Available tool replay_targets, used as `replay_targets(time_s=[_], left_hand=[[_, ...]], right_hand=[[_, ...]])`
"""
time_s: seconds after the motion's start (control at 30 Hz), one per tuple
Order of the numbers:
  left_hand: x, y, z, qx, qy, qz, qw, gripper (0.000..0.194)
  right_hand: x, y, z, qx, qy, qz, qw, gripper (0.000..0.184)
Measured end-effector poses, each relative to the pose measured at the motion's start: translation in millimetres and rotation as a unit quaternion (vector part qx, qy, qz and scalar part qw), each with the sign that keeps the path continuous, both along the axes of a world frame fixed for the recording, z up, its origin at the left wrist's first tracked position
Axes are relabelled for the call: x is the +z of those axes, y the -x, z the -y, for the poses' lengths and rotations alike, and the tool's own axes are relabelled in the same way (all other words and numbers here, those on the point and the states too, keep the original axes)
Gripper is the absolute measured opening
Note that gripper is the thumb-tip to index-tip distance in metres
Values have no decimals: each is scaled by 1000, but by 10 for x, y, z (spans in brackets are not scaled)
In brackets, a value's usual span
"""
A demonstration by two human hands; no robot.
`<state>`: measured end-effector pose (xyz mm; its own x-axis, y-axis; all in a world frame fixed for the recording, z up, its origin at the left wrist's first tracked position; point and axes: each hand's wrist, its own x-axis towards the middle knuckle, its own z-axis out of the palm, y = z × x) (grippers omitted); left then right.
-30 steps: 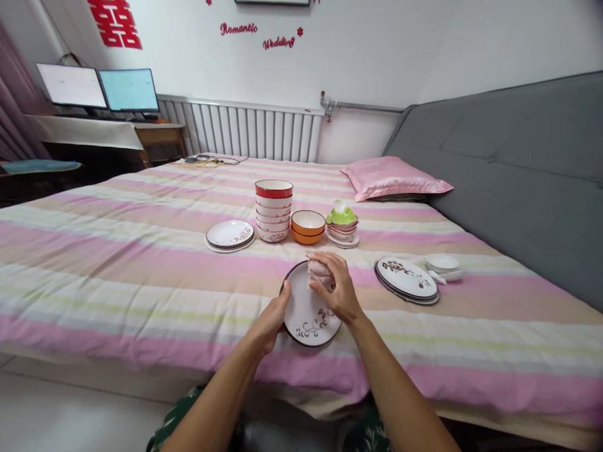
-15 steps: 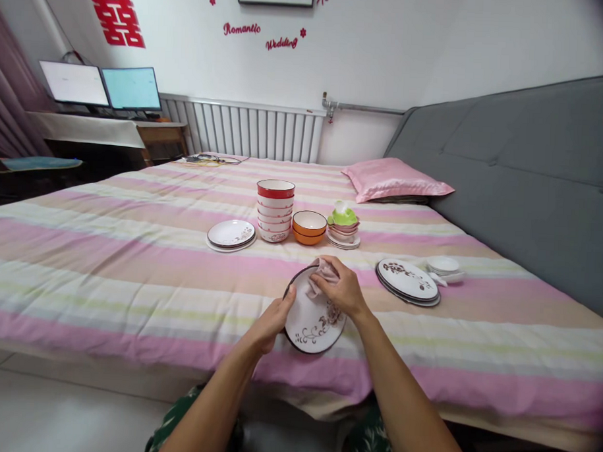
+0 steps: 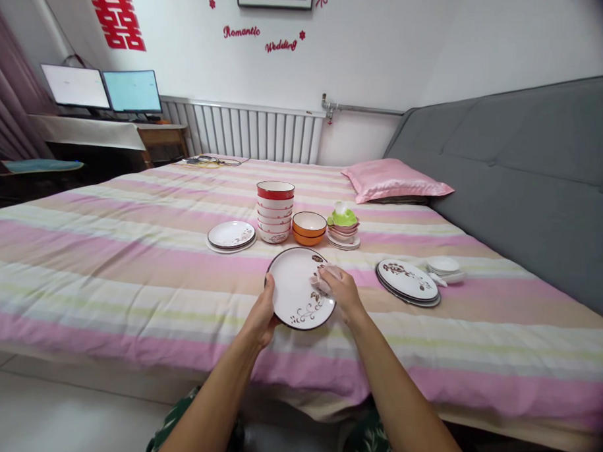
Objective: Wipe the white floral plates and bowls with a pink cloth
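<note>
A round white plate (image 3: 294, 285) with a dark rim and brown flower pattern is held tilted above the bed's front part. My left hand (image 3: 263, 313) grips its left edge, thumb on the face and fingers behind it. Pinched in my right hand (image 3: 342, 295) is a pale pink cloth (image 3: 323, 278), which lies against the plate's right side over the pattern. Beyond the plate stand a stack of white bowls (image 3: 275, 215) topped by a red-banded one, and two orange bowls (image 3: 309, 229).
Flowered plates are stacked at left (image 3: 230, 235) and at right (image 3: 407, 280). Small white dishes (image 3: 443, 265) with a spoon lie beyond the right stack. Leaf-shaped green and pink dishes (image 3: 344, 221) stand beside the orange bowls. A pink pillow (image 3: 395, 178) rests near the grey headboard (image 3: 512, 154).
The plate has moved up and left and faces me more fully. My right hand with the cloth has shifted from its upper edge down to the right side.
</note>
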<state>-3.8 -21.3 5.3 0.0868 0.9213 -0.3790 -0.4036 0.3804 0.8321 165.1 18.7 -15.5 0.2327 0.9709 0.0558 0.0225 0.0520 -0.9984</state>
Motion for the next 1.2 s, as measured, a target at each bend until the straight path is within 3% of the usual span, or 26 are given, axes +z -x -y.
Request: replay_targets(time_s=[0.23,0.43,0.63,0.77,0.93,1.2], left_hand=[[-9,-7,-49,75,-51,56,994,65],[-58,-150,-11,124,-87,86,985,60],[-159,-290,57,81,-129,105,983,57],[-165,-269,42,79,-167,15,983,57],[-47,-120,-14,108,-227,-122,960,54],[74,210,-59,-20,-148,-227,962,50]], right_hand=[[-152,302,38,-22,58,-94,994,30],[-185,575,136,-68,61,-152,984,27],[-105,658,243,-110,35,-231,966,30],[-57,629,236,-119,-1,-256,959,27],[32,422,132,-117,-69,-218,966,30],[233,-31,119,-14,-152,-29,988,23]])
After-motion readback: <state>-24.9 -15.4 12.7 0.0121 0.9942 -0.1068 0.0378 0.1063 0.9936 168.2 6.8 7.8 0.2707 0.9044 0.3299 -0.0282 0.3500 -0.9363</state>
